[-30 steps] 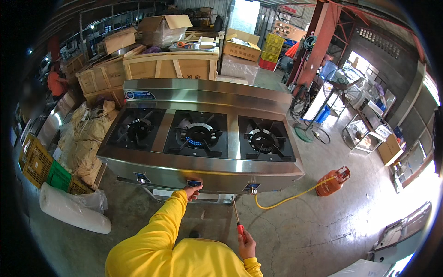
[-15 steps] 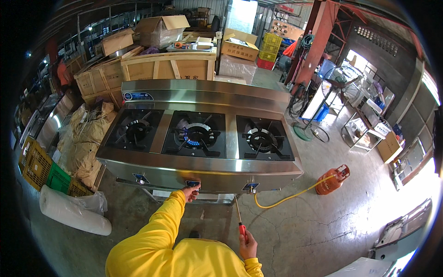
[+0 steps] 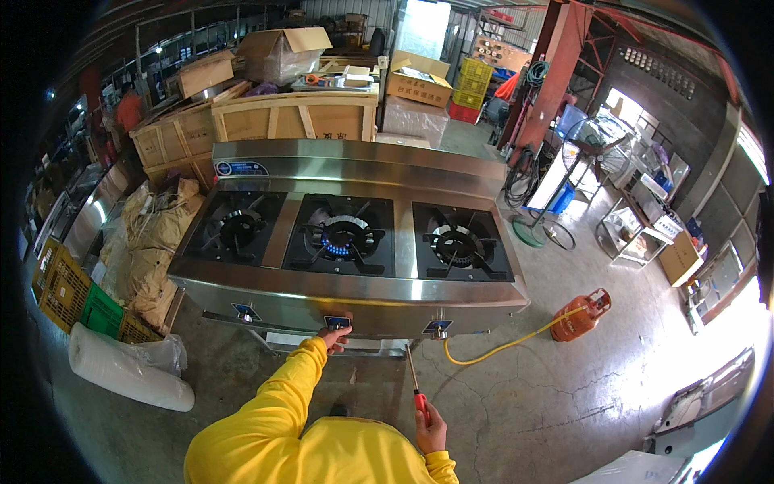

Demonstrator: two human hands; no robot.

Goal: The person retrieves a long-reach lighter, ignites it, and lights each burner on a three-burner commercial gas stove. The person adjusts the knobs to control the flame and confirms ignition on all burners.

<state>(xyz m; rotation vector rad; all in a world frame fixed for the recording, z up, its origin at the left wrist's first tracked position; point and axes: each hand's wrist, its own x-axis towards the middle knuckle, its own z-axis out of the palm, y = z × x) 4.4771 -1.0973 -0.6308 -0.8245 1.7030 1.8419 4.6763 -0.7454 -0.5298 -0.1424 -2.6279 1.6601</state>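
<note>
Stainless steel makes up the three-burner stove [image 3: 347, 292] in front of the person. Its middle burner [image 3: 348, 234] shows blue flame along the near side; the left burner [image 3: 240, 230] and right burner [image 3: 455, 244] show none, so apparently one of three is lit. The left hand [image 3: 333, 335] has bent fingers at the middle control (its knob is hidden, so I cannot tell whether they grip it). The right hand [image 3: 431, 431] holds a red-handled tool [image 3: 419, 401], whose tip is hard to make out.
</note>
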